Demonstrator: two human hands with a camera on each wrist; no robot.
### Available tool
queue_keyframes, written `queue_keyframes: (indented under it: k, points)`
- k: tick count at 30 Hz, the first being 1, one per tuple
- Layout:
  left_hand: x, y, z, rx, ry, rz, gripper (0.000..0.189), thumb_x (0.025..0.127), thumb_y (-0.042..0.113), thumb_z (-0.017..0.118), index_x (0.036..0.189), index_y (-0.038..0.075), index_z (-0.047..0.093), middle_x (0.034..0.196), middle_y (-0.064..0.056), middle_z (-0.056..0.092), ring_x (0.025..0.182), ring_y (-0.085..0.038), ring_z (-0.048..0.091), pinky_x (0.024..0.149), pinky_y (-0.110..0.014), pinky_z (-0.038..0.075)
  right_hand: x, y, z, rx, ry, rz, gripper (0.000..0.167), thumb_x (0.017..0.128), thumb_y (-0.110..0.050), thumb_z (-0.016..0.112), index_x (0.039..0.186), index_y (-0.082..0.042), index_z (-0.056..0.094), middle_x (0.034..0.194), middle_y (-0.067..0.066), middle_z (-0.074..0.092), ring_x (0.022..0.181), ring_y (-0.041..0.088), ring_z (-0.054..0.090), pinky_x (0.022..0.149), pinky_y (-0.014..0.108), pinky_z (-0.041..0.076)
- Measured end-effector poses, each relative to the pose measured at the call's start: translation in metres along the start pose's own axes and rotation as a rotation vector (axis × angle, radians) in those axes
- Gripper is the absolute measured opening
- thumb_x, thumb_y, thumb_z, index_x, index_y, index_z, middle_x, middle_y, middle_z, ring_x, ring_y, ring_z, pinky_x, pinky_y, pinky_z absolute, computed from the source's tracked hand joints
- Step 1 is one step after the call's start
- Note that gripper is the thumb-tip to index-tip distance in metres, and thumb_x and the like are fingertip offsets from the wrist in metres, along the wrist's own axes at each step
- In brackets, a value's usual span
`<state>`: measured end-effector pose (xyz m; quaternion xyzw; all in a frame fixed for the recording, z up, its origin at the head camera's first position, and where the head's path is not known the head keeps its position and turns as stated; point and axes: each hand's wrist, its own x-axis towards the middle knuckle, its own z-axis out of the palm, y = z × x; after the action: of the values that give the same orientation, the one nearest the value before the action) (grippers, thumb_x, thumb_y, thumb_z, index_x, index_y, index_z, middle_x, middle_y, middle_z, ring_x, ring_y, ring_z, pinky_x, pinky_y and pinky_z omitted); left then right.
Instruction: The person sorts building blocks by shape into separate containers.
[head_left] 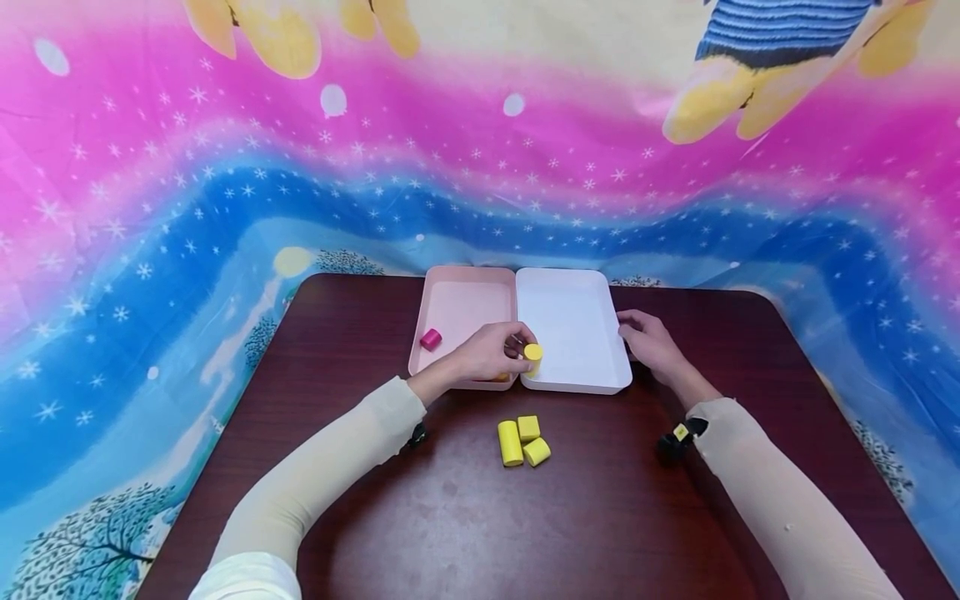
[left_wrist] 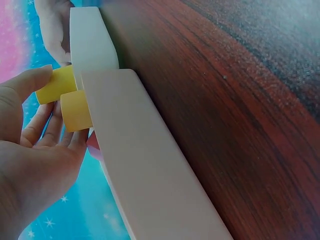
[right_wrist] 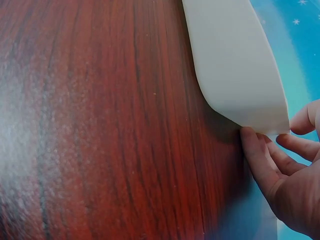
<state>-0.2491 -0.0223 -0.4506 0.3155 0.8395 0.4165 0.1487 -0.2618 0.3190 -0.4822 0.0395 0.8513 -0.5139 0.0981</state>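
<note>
My left hand [head_left: 491,350] pinches a yellow cylinder [head_left: 533,353] between thumb and fingers, over the adjoining walls of a pink tray [head_left: 468,273] and a white tray [head_left: 576,388]. In the left wrist view, an orange-yellow block [left_wrist: 76,111] shows just below the held cylinder, at the pink tray's rim; my hand mostly covers it in the head view. A magenta block [head_left: 431,339] lies at the left inside the pink tray. My right hand [head_left: 651,342] is at the white tray's right side, its fairly straight fingertips touching the outer wall near the rim.
On the dark wooden table [head_left: 450,508], in front of the trays, sit a tall yellow cylinder [head_left: 510,443], a yellow cube [head_left: 528,427] and a short yellow cylinder [head_left: 537,452]. A patterned cloth [head_left: 465,200] hangs behind the table and along its sides.
</note>
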Motion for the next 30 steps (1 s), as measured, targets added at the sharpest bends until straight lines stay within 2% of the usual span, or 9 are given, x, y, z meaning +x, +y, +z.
queue_keyframes:
  k: [11, 20, 30]
  points:
    - [-0.0011, -0.0013, -0.0015, -0.063, -0.015, 0.011, 0.03, 0.095, 0.013, 0.081, 0.121, 0.007, 0.067, 0.119, -0.006, 0.071, 0.11, -0.016, 0.069, 0.1, -0.028, 0.056, 0.0, 0.0004, -0.0007, 0.009, -0.008, 0.001, 0.051, 0.112, -0.019, 0.042, 0.159, -0.001, 0.04, 0.146, 0.028, 0.053, 0.12, 0.04, 0.06, 0.09, 0.047, 0.061]
    - [-0.001, 0.0002, -0.0028, -0.074, -0.014, 0.016, 0.032, 0.096, 0.014, 0.081, 0.123, 0.007, 0.066, 0.122, -0.008, 0.071, 0.111, -0.016, 0.068, 0.101, -0.029, 0.056, -0.0008, -0.0002, -0.001, 0.003, -0.013, 0.0, 0.051, 0.113, -0.02, 0.041, 0.16, -0.001, 0.039, 0.147, 0.028, 0.052, 0.121, 0.04, 0.06, 0.089, 0.047, 0.061]
    - [-0.0052, 0.0051, -0.0071, -0.078, -0.012, 0.016, 0.034, 0.095, 0.014, 0.081, 0.124, 0.008, 0.065, 0.125, -0.011, 0.07, 0.114, -0.021, 0.068, 0.101, -0.033, 0.057, 0.0, -0.0015, 0.0, -0.006, -0.004, 0.004, 0.051, 0.112, -0.021, 0.042, 0.159, -0.001, 0.04, 0.146, 0.027, 0.053, 0.119, 0.039, 0.061, 0.087, 0.044, 0.062]
